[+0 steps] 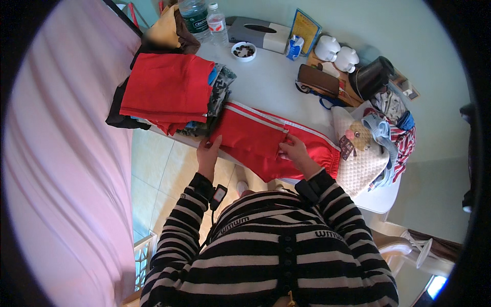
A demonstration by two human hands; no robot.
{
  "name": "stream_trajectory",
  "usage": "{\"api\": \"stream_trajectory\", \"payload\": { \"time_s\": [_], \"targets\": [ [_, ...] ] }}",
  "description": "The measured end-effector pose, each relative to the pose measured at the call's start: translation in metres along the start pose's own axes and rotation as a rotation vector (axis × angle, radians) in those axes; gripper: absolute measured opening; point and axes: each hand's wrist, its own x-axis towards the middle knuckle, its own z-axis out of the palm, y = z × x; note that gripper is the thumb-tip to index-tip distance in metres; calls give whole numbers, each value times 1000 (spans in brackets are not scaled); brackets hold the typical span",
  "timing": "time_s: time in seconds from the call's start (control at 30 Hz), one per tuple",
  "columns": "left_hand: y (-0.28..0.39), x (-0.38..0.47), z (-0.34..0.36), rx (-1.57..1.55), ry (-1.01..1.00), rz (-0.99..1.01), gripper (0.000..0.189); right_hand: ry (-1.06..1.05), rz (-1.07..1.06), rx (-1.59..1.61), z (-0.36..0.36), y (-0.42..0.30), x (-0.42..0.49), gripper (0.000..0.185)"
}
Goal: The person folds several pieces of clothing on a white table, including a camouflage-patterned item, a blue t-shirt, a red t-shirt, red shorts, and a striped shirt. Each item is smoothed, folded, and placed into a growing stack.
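Red trousers [249, 136] with white side stripes lie across the table before me, the leg part folded back over toward the gathered waistband at the right. My left hand [209, 151] pinches the folded edge at the left, thumb on top. In my right hand [295, 149] is the hem end of the folded leg, held over the trousers' upper part. Left of the trousers rises a stack of folded clothes [218, 96], with a red garment [165, 86] on top and camouflage, blue and black cloth below.
Along the wall stand water bottles [217, 25], a white ashtray [243, 51], a tissue box [259, 33], white lidded cups [327, 48] and a dark kettle [371, 78]. A brown case [318, 80] lies nearby. At right are a quilted cloth [356, 169] and heaped clothes [401, 142]. A pink curtain [73, 161] hangs left.
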Motion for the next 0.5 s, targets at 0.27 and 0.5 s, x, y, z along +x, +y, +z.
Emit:
{"api": "stream_trajectory", "payload": {
  "time_s": [0.27,0.5],
  "targets": [
    [2,14,4,165,4,137,57,18,62,-31,-82,-7,-50,41],
    [61,-30,30,-523,-172,41,24,189,32,152,-134,-7,-85,31]
  ]
}}
